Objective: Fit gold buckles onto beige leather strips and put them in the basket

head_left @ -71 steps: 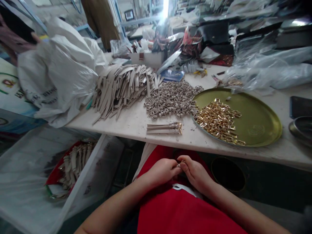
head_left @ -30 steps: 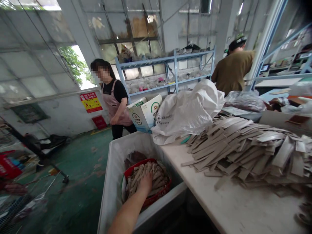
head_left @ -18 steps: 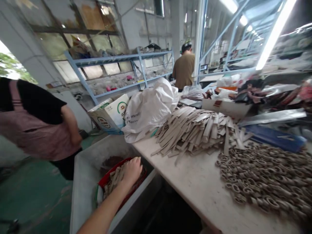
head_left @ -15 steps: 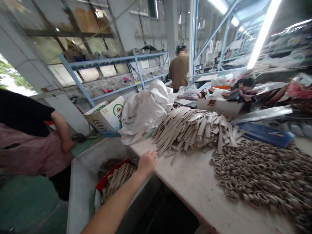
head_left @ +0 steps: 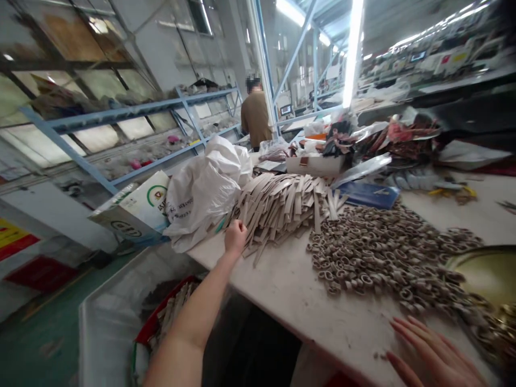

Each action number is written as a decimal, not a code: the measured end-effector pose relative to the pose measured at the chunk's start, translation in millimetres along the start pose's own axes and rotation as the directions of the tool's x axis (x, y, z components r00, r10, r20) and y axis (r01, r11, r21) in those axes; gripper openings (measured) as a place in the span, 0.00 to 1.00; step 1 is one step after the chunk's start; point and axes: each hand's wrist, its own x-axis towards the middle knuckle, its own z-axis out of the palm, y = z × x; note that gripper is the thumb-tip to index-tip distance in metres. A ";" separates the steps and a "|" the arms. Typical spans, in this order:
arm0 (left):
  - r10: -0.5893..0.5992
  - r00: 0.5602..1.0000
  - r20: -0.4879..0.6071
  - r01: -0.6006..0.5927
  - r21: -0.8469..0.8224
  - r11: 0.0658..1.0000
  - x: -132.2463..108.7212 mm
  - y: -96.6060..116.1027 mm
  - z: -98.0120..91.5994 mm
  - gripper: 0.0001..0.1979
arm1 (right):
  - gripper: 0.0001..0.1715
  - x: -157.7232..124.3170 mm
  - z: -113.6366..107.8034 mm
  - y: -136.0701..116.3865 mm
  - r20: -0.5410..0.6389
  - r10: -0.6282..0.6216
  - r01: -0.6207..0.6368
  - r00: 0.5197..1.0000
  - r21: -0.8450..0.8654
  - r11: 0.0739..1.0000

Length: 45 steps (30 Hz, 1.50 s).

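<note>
My left hand (head_left: pixel 235 235) is curled closed at the near left edge of a heap of flat grey-beige strips (head_left: pixel 282 207). Whether a strip is inside its fingers is hidden. My right hand (head_left: pixel 433 352) lies low over the worktable (head_left: pixel 278 293) at the lower right, fingers stretched out and holding nothing. Just beyond it spreads a large pile of small grey-brown rings (head_left: pixel 374 258), apparently rolled from similar strips. A couple of small bits lie on the tabletop beside its fingertips.
Left of the table a grey bin (head_left: pixel 97 317) holds a red-rimmed container (head_left: pixel 141 330) with more strips. A white sack (head_left: pixel 201 188) and a carton (head_left: pixel 133 209) stand behind it. At right is a round gold-coloured dish (head_left: pixel 484 269). One person (head_left: pixel 257 121) stands farther back.
The view has swung right. My left hand has gone from resting at the table edge to closed beside the strips. My right hand has come into view; the nearby person at left has left view.
</note>
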 end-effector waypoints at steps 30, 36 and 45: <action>0.342 0.168 0.925 0.886 -0.294 0.358 -269.5 112.2 23.0 0.09 | 0.15 53.2 -71.6 -30.8 0.252 0.470 -0.523 0.846 0.217 0.824; 0.279 0.200 0.939 0.868 -0.302 0.395 -256.5 108.6 34.2 0.08 | 0.14 83.3 -56.0 -12.2 0.343 0.245 -0.164 0.907 -0.248 0.955; 0.268 0.184 0.946 0.909 -0.268 0.320 -252.0 107.4 45.2 0.13 | 0.13 58.5 -68.4 -7.7 0.373 0.219 -0.139 0.902 -0.230 0.963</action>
